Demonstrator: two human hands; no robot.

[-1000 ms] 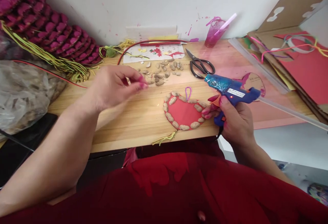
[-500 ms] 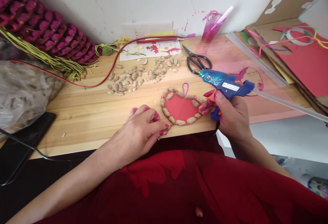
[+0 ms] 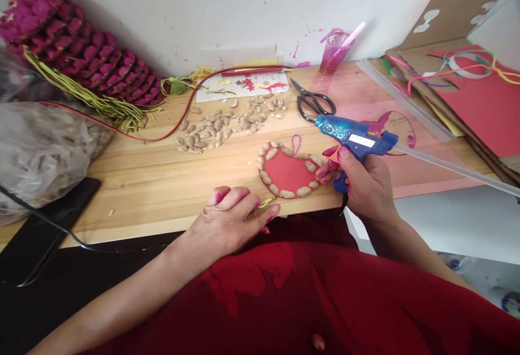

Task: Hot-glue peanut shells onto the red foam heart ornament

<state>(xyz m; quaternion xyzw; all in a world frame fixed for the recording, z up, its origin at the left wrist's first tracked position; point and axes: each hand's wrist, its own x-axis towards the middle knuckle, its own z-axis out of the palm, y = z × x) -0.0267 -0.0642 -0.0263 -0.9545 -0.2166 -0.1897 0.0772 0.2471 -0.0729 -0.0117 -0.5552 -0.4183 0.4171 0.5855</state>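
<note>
My right hand (image 3: 369,184) is closed round the handle of a blue hot glue gun (image 3: 345,131), which has a clear glue stick (image 3: 455,164) out of its back. Its fingertips touch the right side of a red heart-shaped card (image 3: 288,172) rimmed with peanuts, with a purple loop (image 3: 296,143) on top. Below the heart's left side, my left hand (image 3: 232,219) lies at the table edge, fingers curled and thumb stretched towards the card. Yellow-green strands (image 3: 266,202) show between thumb and forefinger; the rest of them is hidden.
Loose peanuts (image 3: 219,123) lie behind the heart. Black-handled scissors (image 3: 313,103) rest by the gun's nozzle, near a pink-stained cup (image 3: 333,54). A red-and-black cable (image 3: 182,116) crosses the table. Left are a plastic bag (image 3: 49,149) and a magenta craft piece (image 3: 93,54); right, cardboard (image 3: 450,13).
My left hand has moved slightly down, its thumb now straighter and the yellow-green strands more visible. My right hand and the glue gun stay nearly still; the whole view has shifted slightly.
</note>
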